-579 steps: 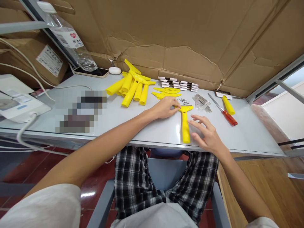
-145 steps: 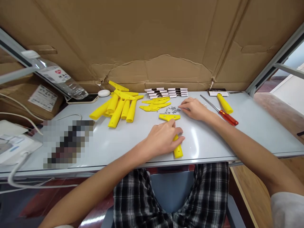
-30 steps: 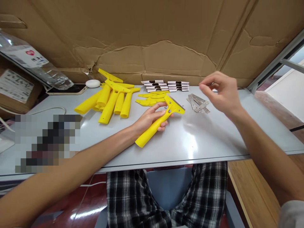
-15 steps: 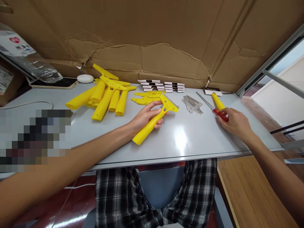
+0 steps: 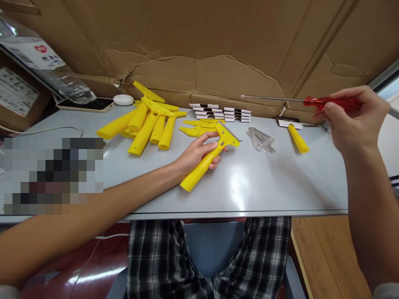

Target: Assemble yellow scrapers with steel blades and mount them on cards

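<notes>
My left hand [image 5: 201,151] is closed around a yellow scraper [image 5: 199,172] near the middle of the table, its head tilted up to the right. Small screws stand in that head, and a metal strip shows along its edge. Raised above the table at the right, my right hand [image 5: 352,118] grips a screwdriver [image 5: 330,103] by its red handle, the shaft pointing left. Thin metal plates [image 5: 260,139] lie in a loose pile right of the scraper. Flat yellow pieces [image 5: 196,131] rest just behind my left hand.
A heap of yellow scraper handles [image 5: 145,128] lies at the left. White folded packets [image 5: 221,113] are stacked at the back. Another yellow scraper [image 5: 298,139] lies at the right. A phone [image 5: 87,104], a white oval case [image 5: 124,99] and a plastic bottle [image 5: 46,58] stand back left.
My right hand has lifted the screwdriver off the table, up and to the right, and its shaft has swung to nearly level. My left hand still holds the scraper in about the same place.
</notes>
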`<move>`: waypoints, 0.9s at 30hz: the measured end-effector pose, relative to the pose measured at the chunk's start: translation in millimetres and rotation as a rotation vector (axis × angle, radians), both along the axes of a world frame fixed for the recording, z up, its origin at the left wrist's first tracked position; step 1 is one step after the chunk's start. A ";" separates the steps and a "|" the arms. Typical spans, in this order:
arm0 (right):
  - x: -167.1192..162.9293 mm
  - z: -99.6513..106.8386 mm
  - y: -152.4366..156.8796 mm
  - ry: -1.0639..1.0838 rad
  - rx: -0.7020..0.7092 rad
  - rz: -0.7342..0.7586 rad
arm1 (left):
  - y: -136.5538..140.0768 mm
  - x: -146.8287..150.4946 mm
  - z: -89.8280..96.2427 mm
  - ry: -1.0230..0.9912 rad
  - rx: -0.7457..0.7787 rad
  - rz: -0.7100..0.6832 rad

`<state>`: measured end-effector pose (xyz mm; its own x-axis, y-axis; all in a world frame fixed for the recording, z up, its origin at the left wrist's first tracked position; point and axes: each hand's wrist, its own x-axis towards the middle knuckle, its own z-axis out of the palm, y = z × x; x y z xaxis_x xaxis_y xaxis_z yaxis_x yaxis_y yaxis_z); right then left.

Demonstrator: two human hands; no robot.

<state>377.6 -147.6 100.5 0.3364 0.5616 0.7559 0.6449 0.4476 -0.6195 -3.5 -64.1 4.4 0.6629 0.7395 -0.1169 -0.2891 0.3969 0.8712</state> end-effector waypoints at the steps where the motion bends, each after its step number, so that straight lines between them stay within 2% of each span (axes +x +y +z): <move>1: -4.1 1.7 9.7 0.025 0.034 0.071 | -1.7 0.1 1.8 0.007 -0.002 0.013; 3: -11.4 -3.2 25.3 0.094 0.089 0.205 | -5.4 0.5 6.3 0.027 -0.014 0.043; 5: -15.1 -16.5 34.4 0.192 0.121 0.294 | -8.5 1.2 10.7 0.045 -0.040 0.075; 8: -11.5 -40.0 39.0 0.315 0.139 0.320 | -10.1 2.4 14.4 0.050 -0.080 0.113; 11: -4.4 -54.1 39.8 0.314 0.137 0.318 | -8.5 2.5 13.8 0.031 -0.089 0.130; 16: -9.2 -57.0 40.9 0.214 0.160 0.302 | -5.1 0.7 9.7 0.016 -0.087 0.118; 27: -20.5 -53.3 36.1 0.199 0.127 0.286 | -8.2 2.0 10.7 0.022 -0.080 0.128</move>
<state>357.1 -111.6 47.2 0.3272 0.5600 0.7612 0.3553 0.6735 -0.6482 -1.5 -72.2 15.1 0.5602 0.8057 -0.1924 -0.3231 0.4264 0.8449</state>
